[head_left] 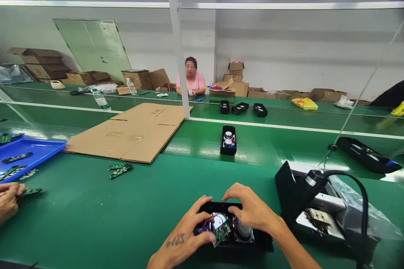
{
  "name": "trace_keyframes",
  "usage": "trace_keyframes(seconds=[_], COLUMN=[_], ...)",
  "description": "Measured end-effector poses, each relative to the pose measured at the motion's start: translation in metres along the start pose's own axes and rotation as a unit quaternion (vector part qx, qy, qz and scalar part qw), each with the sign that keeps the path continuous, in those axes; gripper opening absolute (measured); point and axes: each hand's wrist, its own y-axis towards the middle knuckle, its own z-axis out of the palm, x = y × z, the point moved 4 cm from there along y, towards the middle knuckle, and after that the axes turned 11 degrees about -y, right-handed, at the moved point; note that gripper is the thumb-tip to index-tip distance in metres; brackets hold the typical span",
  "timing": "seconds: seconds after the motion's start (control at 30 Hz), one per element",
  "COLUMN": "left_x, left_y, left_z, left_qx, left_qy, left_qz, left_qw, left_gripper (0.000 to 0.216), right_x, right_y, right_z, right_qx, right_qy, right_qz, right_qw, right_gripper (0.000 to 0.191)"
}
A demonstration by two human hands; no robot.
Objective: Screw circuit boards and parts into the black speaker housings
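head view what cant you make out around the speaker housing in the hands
In the head view:
- Where the red wires end: hidden by the left hand and the green circuit board.
- Part of the inside of the black speaker housing: hidden by the right hand.
- The arm behind the co-worker's hand: cut off by the left edge.

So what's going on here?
A person's left hand pinches a small green circuit board with red wires above an open black speaker housing holding two round drivers. Their right hand is spread over the housing's far edge. At the left, a co-worker's hand is beside a loose circuit board, near a blue tray. Another black housing sits farther along the green bench.
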Motion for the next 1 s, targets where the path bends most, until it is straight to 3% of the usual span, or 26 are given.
trace_keyframes(seconds=[0.1, 0.2, 0.3, 0.4, 0.5, 0.6, 0.73, 0.83, 1.0], left_x=[-0.001, -0.001, 0.004, 0.012, 0.012, 0.001, -0.009, 0.001, 0.028], left_y=[0.003, 0.007, 0.012, 0.013, 0.01, 0.006, 0.007, 0.013, 0.023], left_z=[-0.001, 0.003, 0.006, 0.003, 0.0, 0.002, 0.011, 0.019, 0.03], left_qx=[-0.03, -0.04, -0.058, -0.11, -0.148, -0.118, -0.014, 0.043, 0.063], left_qy=[-0.028, -0.038, -0.041, -0.041, -0.041, -0.035, 0.053, 0.137, 0.193], left_qz=[0.008, 0.008, 0.012, 0.033, 0.058, 0.073, 0.09, 0.115, 0.127], left_qw=[0.999, 0.998, 0.997, 0.993, 0.986, 0.99, 0.994, 0.983, 0.971], left_gripper=[0.045, 0.056, 0.057, 0.041, 0.046, 0.045, 0.061, 0.06, 0.047], right_x=[0.011, 0.012, 0.009, 0.004, -0.001, 0.0, -0.001, 0.004, 0.018], right_y=[-0.019, -0.027, -0.026, -0.028, -0.033, -0.037, -0.041, -0.045, -0.044], right_z=[0.014, 0.042, 0.057, 0.045, 0.022, 0.009, 0.014, 0.026, 0.053], right_qx=[0.005, 0.028, 0.002, -0.029, -0.034, -0.019, -0.029, -0.022, 0.066], right_qy=[-0.019, -0.08, -0.119, -0.072, 0.002, 0.017, 0.001, -0.073, -0.243], right_qz=[-0.026, -0.052, -0.064, -0.032, 0.022, 0.025, 0.046, 0.022, -0.036], right_qw=[0.999, 0.995, 0.991, 0.996, 0.999, 0.999, 0.999, 0.997, 0.967], right_gripper=[0.031, 0.033, 0.03, 0.032, 0.025, 0.024, 0.029, 0.036, 0.03])
